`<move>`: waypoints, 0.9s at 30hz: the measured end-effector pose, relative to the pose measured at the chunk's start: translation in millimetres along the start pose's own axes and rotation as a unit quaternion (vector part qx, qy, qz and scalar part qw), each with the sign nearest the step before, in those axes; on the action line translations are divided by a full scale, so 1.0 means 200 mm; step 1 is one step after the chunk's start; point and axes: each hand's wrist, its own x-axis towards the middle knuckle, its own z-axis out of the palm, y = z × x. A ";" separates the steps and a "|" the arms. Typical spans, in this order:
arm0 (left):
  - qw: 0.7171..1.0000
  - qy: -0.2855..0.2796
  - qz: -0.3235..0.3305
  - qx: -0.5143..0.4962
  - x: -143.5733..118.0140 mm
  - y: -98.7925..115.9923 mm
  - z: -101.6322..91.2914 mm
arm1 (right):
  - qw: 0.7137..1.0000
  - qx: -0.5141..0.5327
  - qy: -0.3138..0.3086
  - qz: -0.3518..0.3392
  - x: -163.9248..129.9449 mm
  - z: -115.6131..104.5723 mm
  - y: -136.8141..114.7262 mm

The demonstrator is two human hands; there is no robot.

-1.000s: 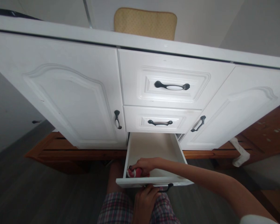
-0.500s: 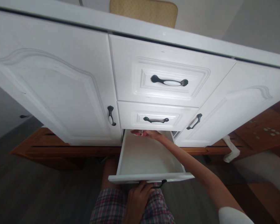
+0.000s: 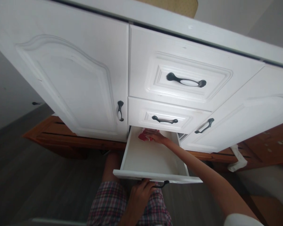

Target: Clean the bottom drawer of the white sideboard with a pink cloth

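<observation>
The bottom drawer (image 3: pixel 134 174) of a white cabinet is pulled out toward me. My left hand (image 3: pixel 138 197) grips its dark handle (image 3: pixel 160 184) under the front panel. My right hand (image 3: pixel 156 137) reaches to the back of the drawer and rests on a red and white cloth item (image 3: pixel 143 135) lying there; I cannot tell whether the fingers grip it. My plaid shorts (image 3: pixel 108 204) show below the drawer.
Two shut drawers with dark handles (image 3: pixel 164 120) sit above the open one. White cabinet doors (image 3: pixel 68 84) flank them on both sides. A wooden frame (image 3: pixel 68 141) runs along the floor behind. A white cloth (image 3: pixel 238 161) hangs at the right.
My right hand carried the red and white item from the drawer's front to its back, where it now lies. The left hand stays on the handle. The view shifted.
</observation>
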 end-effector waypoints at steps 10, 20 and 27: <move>1.000 0.013 0.006 -0.008 0.03 0.03 -0.02 | 0.968 -0.043 -0.210 -0.130 -0.37 0.26 -0.11; 1.000 0.010 0.013 -0.003 0.00 -0.02 0.00 | 0.951 0.045 -0.275 -0.134 -0.37 0.13 -0.18; 1.000 -0.008 0.018 0.002 -0.02 -0.03 0.01 | 0.995 -0.089 0.031 0.038 -0.37 -0.31 0.00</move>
